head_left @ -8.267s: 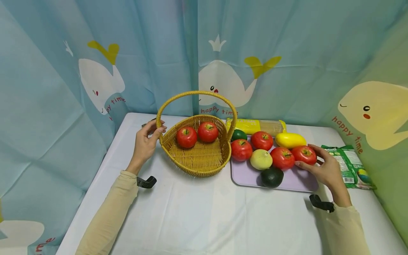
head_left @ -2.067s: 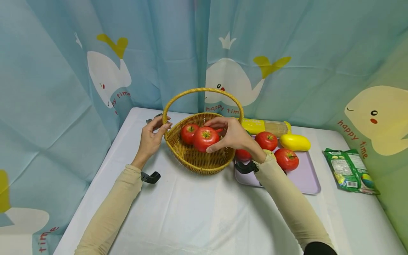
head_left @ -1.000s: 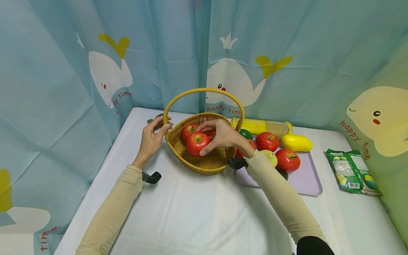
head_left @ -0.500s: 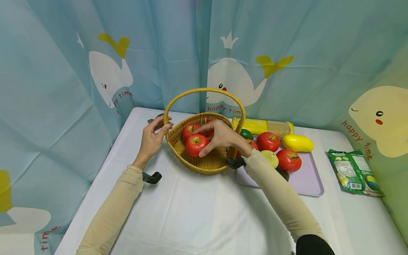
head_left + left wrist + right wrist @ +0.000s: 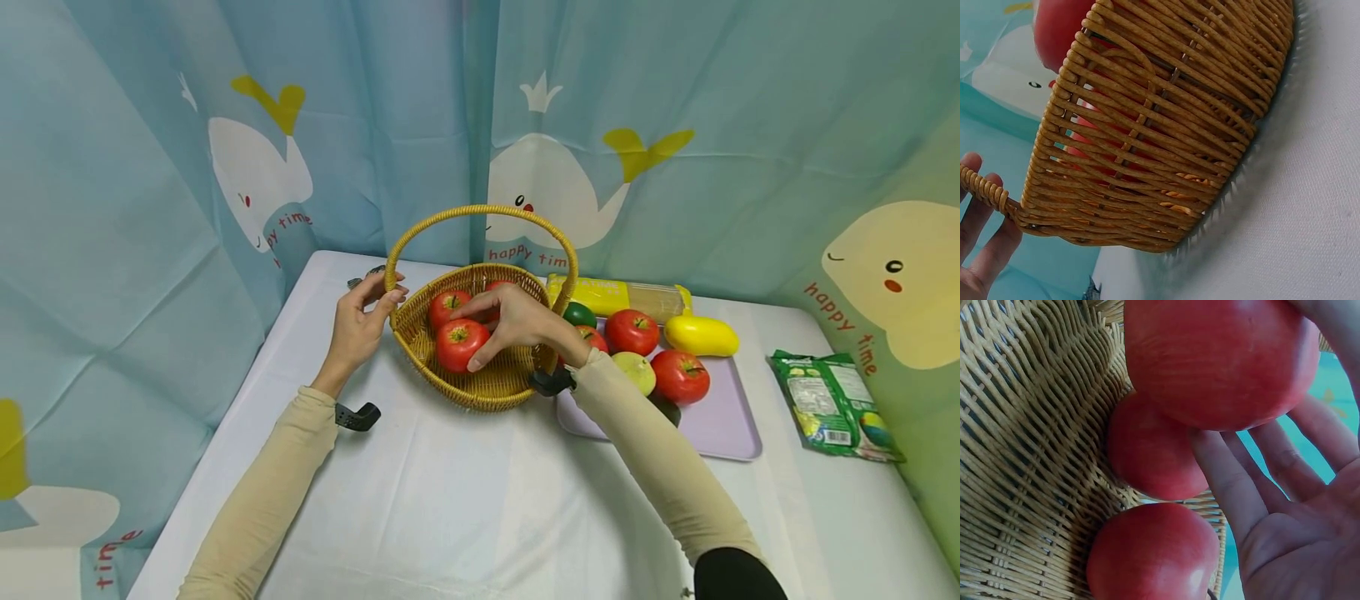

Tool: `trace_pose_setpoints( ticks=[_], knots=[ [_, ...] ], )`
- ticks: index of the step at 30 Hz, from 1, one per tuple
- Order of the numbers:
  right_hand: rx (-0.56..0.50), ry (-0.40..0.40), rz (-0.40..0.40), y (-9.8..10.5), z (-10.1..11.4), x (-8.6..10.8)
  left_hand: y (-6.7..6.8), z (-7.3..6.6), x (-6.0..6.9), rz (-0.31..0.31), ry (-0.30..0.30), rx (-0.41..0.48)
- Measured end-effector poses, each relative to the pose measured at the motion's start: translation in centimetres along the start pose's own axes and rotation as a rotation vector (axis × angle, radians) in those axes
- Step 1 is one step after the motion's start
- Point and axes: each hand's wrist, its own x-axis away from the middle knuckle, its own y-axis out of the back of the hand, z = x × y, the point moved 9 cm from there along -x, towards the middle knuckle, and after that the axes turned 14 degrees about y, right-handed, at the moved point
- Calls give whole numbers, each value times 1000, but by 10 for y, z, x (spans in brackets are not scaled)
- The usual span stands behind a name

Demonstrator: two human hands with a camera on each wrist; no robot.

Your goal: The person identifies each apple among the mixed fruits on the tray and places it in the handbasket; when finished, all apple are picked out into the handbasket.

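Observation:
A yellow wicker basket [image 5: 510,387] with a tall arched handle stands on the table. My left hand [image 5: 356,329] holds the foot of its handle between thumb and fingers; the left wrist view shows these fingers [image 5: 999,253] at the handle beside the woven wall. Inside the basket, my right hand [image 5: 517,317] grips a red apple [image 5: 459,346] between thumb and fingertips. Two more red apples lie behind it, one at the left [image 5: 444,307] and one mostly covered by my right hand. In the right wrist view the held apple [image 5: 1216,362] is above the basket floor.
To the right, a lilac tray [image 5: 727,425] bears red apples, a pale green round fruit [image 5: 634,372], dark green fruit and a yellow oblong fruit [image 5: 702,336]. A yellow noodle packet [image 5: 600,296] lies behind it. Farther right is a green packet [image 5: 832,404].
My right hand has brought an apple from the tray's right end into the basket. Over the last second it moved slightly left and down. My left hand stays on the handle.

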Motion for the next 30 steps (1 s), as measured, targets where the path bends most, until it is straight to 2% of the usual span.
trace_pose_setpoints(
  ticks=[3,10,13,30],
  knots=[
    [11,0,8,-2,0,-1,0,0,0,-2,-9,-1],
    [16,-3,58,-10,0,-4,1,27,-9,-8,-8,-11],
    [41,-5,93,-13,-1,-5,2,32,-11,-8,6,-4],
    [46,-26,220,-26,-3,-8,3,33,-11,6,21,23]
  ],
)
